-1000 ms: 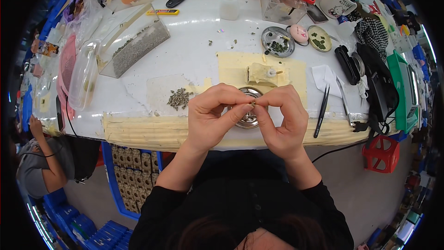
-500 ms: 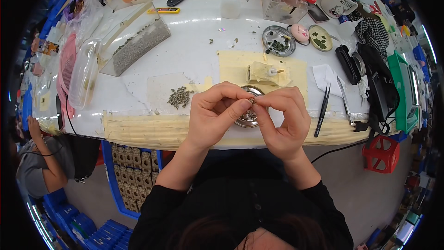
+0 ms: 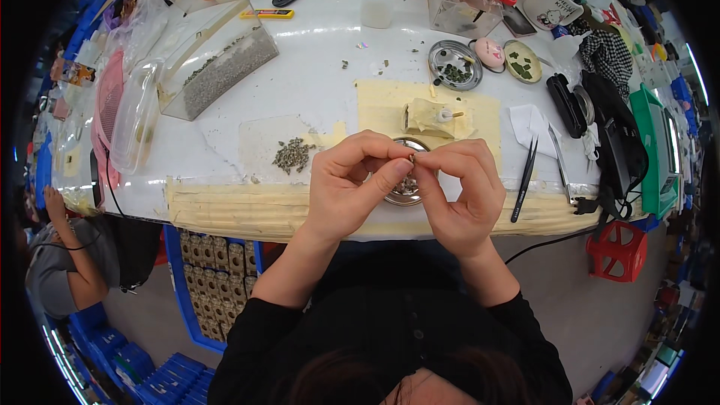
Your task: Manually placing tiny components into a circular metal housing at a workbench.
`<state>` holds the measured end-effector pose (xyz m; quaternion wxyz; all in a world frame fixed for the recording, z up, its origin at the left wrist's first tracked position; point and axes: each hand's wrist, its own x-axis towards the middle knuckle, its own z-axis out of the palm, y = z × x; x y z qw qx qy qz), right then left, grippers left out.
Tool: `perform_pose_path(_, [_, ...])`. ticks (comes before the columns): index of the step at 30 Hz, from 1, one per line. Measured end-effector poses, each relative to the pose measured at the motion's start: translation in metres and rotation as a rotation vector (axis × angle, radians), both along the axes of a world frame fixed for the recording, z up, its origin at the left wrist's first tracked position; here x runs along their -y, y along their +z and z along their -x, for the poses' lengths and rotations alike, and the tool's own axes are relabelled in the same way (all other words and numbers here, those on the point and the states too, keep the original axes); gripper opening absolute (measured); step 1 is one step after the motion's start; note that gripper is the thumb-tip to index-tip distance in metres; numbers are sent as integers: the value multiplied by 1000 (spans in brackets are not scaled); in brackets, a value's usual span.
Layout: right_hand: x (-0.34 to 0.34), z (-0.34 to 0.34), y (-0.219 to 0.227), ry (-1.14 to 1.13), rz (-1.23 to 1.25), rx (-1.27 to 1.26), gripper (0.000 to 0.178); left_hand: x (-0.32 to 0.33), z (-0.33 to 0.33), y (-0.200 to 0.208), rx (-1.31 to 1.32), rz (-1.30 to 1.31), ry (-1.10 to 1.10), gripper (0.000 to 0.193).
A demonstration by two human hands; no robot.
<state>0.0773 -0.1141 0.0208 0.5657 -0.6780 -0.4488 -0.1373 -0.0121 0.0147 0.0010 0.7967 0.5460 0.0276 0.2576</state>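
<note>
My left hand [image 3: 346, 184] and my right hand [image 3: 466, 193] meet fingertip to fingertip over a round metal dish [image 3: 409, 199] at the table's near side. Pinched between both thumbs and forefingers is a tiny brownish part [image 3: 412, 157], too small to name and mostly covered by the fingers. Small pale pieces lie in the dish, which my hands partly hide. Left of my left hand sits a loose pile of small grey-green pieces [image 3: 293, 155] on a clear sheet. Just beyond the dish stands a tape-wrapped block [image 3: 435, 118] with a pale stick poking from it.
Black tweezers [image 3: 524, 180] and a second metal tool [image 3: 560, 163] lie to the right. Farther back are a metal dish of dark green bits [image 3: 454, 65], a white squeeze bottle [image 3: 376, 7] and a clear tilted box of granules [image 3: 217, 64]. At far left, another person's arm [image 3: 75, 255] shows.
My hands keep almost the same pose over the dish, with only slight shifts of the fingertips around the tiny part. The view has tilted a little.
</note>
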Motion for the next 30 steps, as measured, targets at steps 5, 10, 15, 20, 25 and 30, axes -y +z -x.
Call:
perform_pose_path(5, [1, 0, -1, 28, -2, -10, 22, -2, 1, -2, 1, 6, -17, 14])
perform_pose_path(10, [0, 1, -2, 15, -30, -60, 23, -1, 0, 0, -2, 40, -29, 14])
perform_pose_path(15, [1, -1, 0, 18, -2, -8, 22, -1, 0, -1, -6, 42, -56, 13])
perform_pose_path(20, [0, -1, 1, 23, -3, -6, 21, 0, 0, -1, -6, -21, 14, 14])
perform_pose_path(25, [0, 0, 3, 13, 5, -3, 21, 1, 0, -2, 12, -163, 100, 16])
perform_pose_path(30, [2, 0, 3, 19, 2, -12, 21, 0, -1, 0, 33, -260, 149, 16])
